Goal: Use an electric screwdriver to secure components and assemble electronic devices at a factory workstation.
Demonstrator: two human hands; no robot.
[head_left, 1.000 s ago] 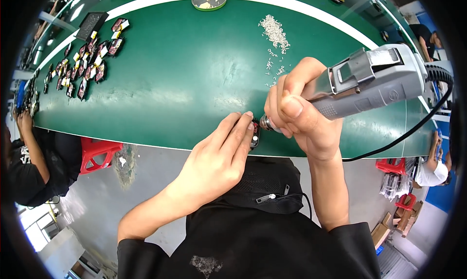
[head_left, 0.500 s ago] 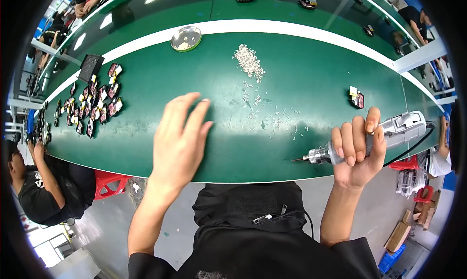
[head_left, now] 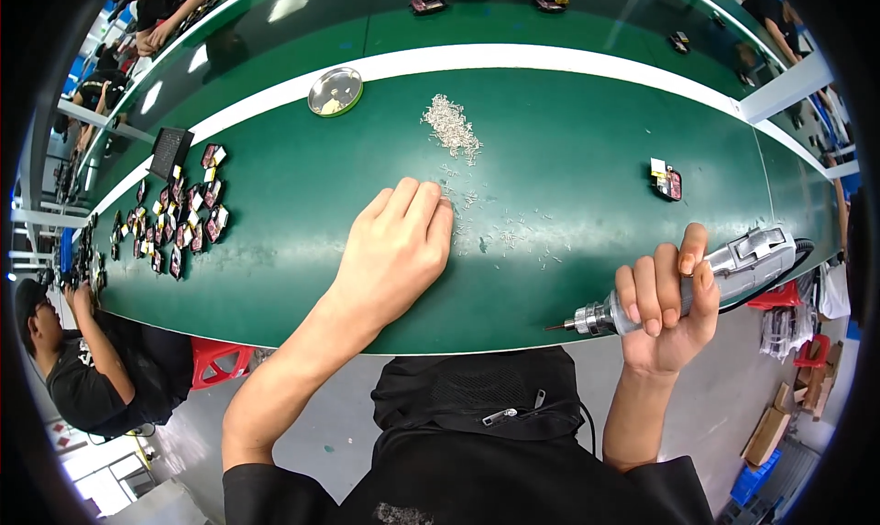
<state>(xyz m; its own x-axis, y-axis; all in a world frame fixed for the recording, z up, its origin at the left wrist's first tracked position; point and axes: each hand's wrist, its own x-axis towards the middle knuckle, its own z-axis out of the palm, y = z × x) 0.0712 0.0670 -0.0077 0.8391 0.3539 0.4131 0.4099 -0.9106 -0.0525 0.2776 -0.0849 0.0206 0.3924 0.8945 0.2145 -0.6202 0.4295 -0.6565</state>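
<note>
White and yellow labels [head_left: 219,156], too small to be read, are borne by over a dozen black cases [head_left: 216,223] clustered toward the left end of the surface [head_left: 302,195]; one more case [head_left: 673,187] is set toward the right end. One tray [head_left: 170,152], one dish [head_left: 347,84] and one heap of screws [head_left: 451,126] are placed toward the far edge. By the near edge, one power screwdriver [head_left: 747,257] is gripped by the wrapped fingers of the right hand [head_left: 662,322]; the left hand [head_left: 394,241] has its fingers bent together beside loose screws, and whether anything is pinched cannot be told.
</note>
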